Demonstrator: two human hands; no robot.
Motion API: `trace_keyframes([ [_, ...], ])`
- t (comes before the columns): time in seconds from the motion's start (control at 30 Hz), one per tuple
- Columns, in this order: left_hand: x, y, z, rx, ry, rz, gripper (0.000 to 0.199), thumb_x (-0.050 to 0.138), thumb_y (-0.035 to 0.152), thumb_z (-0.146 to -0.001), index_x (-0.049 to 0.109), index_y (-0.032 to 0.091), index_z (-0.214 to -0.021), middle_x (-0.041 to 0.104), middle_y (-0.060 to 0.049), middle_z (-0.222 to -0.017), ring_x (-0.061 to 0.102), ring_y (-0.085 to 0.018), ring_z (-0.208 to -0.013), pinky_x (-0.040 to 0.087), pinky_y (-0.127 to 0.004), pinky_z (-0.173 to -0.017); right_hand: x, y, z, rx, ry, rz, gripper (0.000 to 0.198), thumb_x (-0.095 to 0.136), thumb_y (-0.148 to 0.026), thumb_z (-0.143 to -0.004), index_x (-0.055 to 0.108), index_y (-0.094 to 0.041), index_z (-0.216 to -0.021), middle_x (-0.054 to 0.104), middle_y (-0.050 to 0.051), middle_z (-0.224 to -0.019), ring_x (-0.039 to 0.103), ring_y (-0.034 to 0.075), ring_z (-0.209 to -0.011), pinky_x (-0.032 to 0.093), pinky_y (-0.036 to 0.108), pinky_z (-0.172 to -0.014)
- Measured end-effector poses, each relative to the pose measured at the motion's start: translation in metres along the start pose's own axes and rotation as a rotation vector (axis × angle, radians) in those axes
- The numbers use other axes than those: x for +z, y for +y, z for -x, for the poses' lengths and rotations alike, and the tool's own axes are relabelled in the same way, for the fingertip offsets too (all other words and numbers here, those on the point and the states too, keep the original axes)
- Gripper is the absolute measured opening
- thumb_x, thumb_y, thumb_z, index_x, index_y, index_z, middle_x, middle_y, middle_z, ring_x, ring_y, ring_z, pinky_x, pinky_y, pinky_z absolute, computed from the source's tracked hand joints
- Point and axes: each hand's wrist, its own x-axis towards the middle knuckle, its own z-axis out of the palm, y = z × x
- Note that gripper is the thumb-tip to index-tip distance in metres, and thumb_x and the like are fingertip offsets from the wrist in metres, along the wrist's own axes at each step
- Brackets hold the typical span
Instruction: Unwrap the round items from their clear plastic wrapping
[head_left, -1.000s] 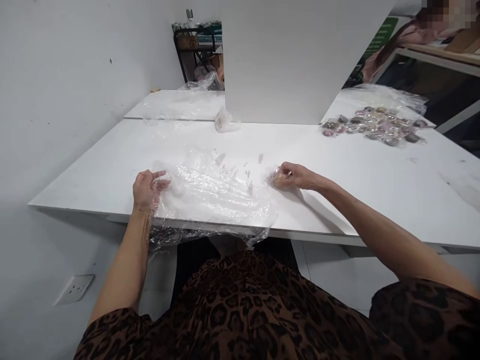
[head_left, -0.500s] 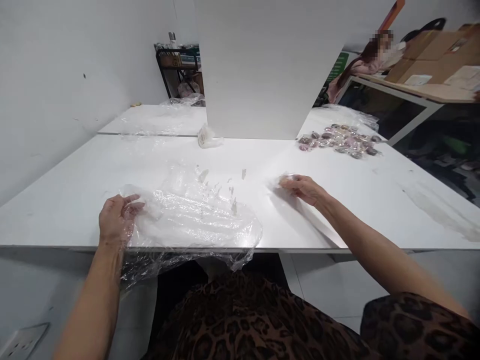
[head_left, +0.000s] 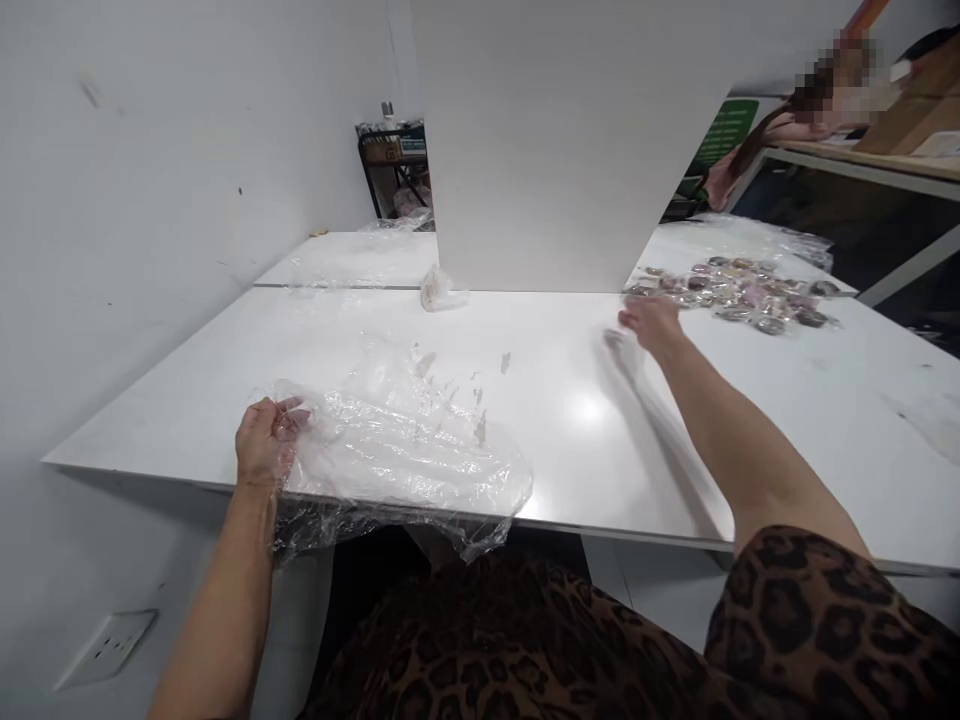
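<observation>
A sheet of clear, crinkled plastic film (head_left: 420, 450) lies across the near edge of the white table, part of it hanging over. At its left end my left hand (head_left: 262, 440) has its fingers curled around the film. My right hand (head_left: 651, 325) is over the table at the near left side of a pile of small, round, dark and pink pieces in clear wrappers (head_left: 750, 295). Its fingers are smeared by motion, and I cannot make out anything in them.
A small crumpled clear bag (head_left: 441, 290) sits by the foot of an upright white panel (head_left: 547, 150). More clear plastic (head_left: 772, 240) lies behind the wrapped pieces. A white wall (head_left: 187, 200) bounds the left. A person (head_left: 795, 125) is at another table, back right.
My right hand has moved away from me and to the right, up to the wrapped pieces; the clear bit at its fingertips no longer shows. My left hand stays on the film. The view has shifted.
</observation>
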Motion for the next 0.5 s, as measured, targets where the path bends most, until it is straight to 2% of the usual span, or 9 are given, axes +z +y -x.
trace_keyframes([
  [0.07,0.001,0.001,0.0,-0.009,-0.019,-0.017,0.044,0.086,0.049,-0.07,0.053,0.023,-0.08,0.077,0.013,-0.07,0.069,-0.009,-0.056,0.057,-0.02,-0.054,0.002,0.023,0.037,0.062,-0.055,0.069,0.028,0.08,-0.012,-0.074,0.053,-0.02,-0.076,0.057,-0.002,-0.067,0.055,0.012,-0.06,0.044,0.025,-0.054],
  [0.13,0.004,0.003,0.001,-0.019,-0.028,-0.032,0.038,0.08,0.048,-0.08,0.051,0.022,-0.079,0.076,0.016,-0.069,0.068,-0.008,-0.055,0.057,-0.019,-0.056,0.001,0.04,0.078,0.094,-0.165,0.141,0.026,0.086,-0.022,-0.072,0.062,-0.018,-0.079,0.061,0.0,-0.067,0.057,0.014,-0.062,0.043,0.025,-0.054],
  [0.27,0.012,0.008,0.009,-0.039,-0.016,0.0,0.033,0.069,0.043,-0.094,0.047,0.022,-0.084,0.075,0.011,-0.071,0.066,-0.007,-0.052,0.054,-0.018,-0.055,0.006,0.046,0.148,-0.072,-0.583,0.444,0.048,0.077,-0.063,-0.081,0.072,-0.018,-0.095,0.067,0.005,-0.083,0.059,0.016,-0.076,0.048,0.03,-0.067],
  [0.33,0.014,0.008,0.013,-0.044,-0.024,0.032,0.036,0.071,0.046,-0.095,0.045,0.022,-0.088,0.076,0.006,-0.078,0.067,-0.008,-0.053,0.053,-0.02,-0.055,0.018,0.04,0.173,-0.132,-0.725,0.603,0.06,0.068,-0.074,-0.084,0.074,-0.019,-0.107,0.071,0.009,-0.098,0.061,0.02,-0.083,0.05,0.034,-0.072],
  [0.43,0.013,0.004,0.016,-0.016,-0.078,0.041,0.037,0.069,0.051,-0.095,0.045,0.023,-0.093,0.077,-0.001,-0.097,0.071,-0.011,-0.059,0.055,-0.022,-0.056,0.048,0.037,0.204,-0.225,-0.873,0.802,0.069,0.074,-0.069,-0.081,0.07,-0.019,-0.129,0.07,0.016,-0.124,0.064,0.026,-0.092,0.053,0.039,-0.076],
  [0.5,0.01,0.001,0.016,0.003,-0.135,0.041,0.038,0.067,0.053,-0.096,0.044,0.023,-0.095,0.077,-0.005,-0.107,0.073,-0.011,-0.061,0.056,-0.022,-0.057,0.071,0.04,0.224,-0.305,-0.949,0.9,0.065,0.08,-0.055,-0.08,0.068,-0.017,-0.132,0.069,0.017,-0.124,0.065,0.027,-0.089,0.054,0.041,-0.075],
])
